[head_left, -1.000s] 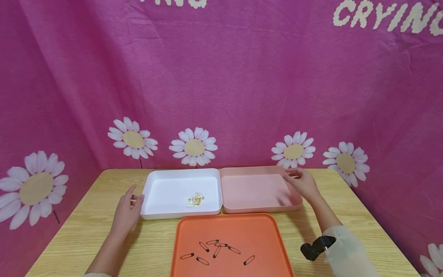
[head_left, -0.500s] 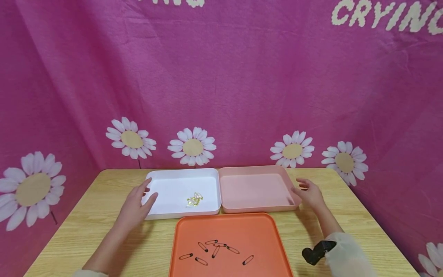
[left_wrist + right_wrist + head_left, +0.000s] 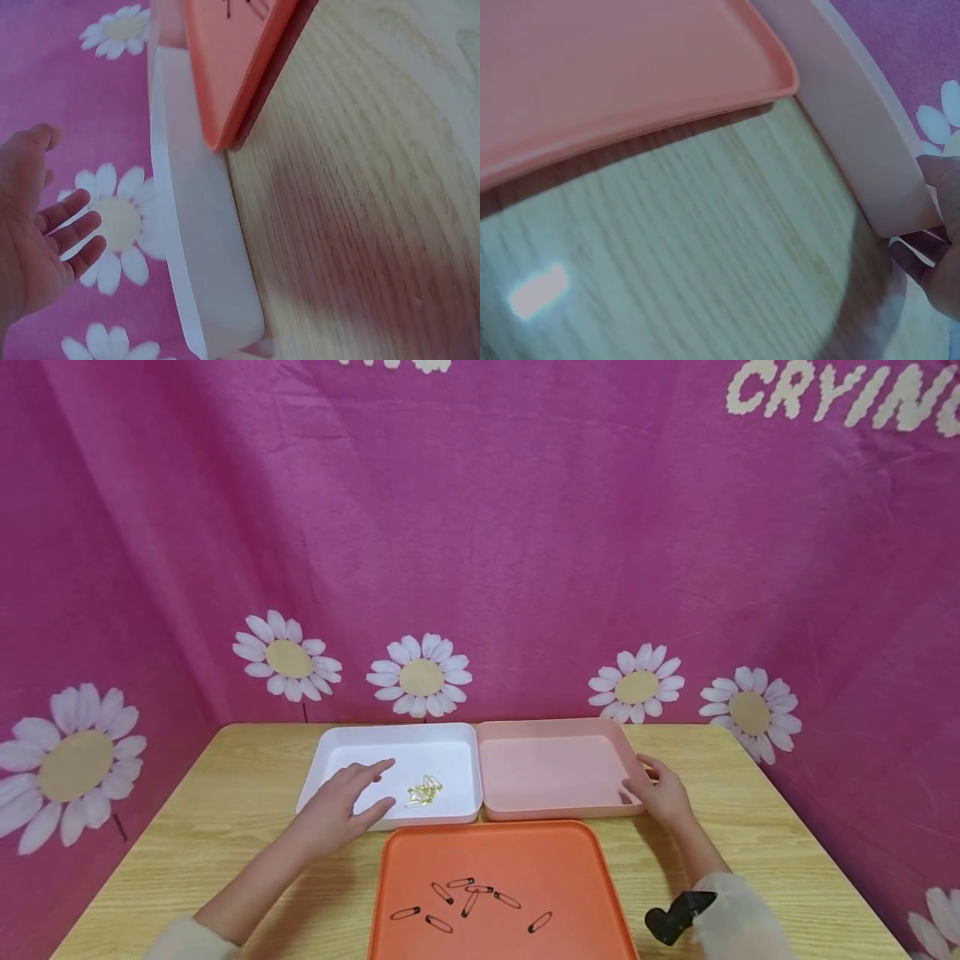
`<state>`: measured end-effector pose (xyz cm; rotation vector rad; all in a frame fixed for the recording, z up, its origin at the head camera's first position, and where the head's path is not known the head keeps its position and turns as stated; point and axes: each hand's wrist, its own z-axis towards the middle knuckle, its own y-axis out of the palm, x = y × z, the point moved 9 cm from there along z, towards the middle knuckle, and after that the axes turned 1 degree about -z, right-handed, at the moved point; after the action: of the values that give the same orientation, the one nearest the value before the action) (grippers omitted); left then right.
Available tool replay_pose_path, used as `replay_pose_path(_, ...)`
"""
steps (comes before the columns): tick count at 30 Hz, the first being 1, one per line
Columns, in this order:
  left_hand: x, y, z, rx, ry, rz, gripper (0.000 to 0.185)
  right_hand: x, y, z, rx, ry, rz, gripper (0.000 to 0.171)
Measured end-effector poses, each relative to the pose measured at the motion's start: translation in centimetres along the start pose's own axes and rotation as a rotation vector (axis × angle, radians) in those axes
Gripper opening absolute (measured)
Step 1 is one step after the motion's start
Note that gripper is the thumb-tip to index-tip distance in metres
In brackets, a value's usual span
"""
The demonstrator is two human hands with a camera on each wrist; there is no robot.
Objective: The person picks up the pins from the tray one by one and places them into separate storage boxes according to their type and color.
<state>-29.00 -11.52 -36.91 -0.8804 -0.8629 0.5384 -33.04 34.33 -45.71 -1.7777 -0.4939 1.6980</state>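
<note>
Head view: left hand (image 3: 341, 802) flat over white tray (image 3: 322, 752)

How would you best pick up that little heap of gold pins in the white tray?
Probably from straight above, pinching the top of the gold pins with fingertips: they lie tangled and flat on the white tray's floor, and its raised walls block any sideways approach. The left hand is nearest.

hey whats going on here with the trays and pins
A person sits at a wooden table with three trays. The left hand reaches, fingers straight, over the white tray, near a small heap of gold safety pins. The right hand touches the right edge of the empty pink tray. In front lies an orange tray holding several black safety pins, untouched.
</note>
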Motion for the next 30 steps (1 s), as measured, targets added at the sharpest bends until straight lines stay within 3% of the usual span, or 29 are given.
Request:
replay_pose_path(11,3.8,3.9,-1.4,-0.306,0.178,0.059,0.042,0.4,0.2,-0.1,0.043,0.022,0.027,0.063)
replay_pose_path(16,4.3,5.5,-2.8,-0.386,0.282,0.093,0.031,0.7,0.4,0.0,0.039,0.038,0.065,0.063)
replay_pose_path(23,3.3,7.3,-4.2,-0.504,0.258,0.080,0.023,1.5,0.7,0.2,0.029,0.065,0.128,0.065)
replay_pose_path(30,3.0,8.2,-5.5,-0.554,0.250,0.037,0.012,1.8,0.7,0.2,0.024,0.055,0.129,0.067)
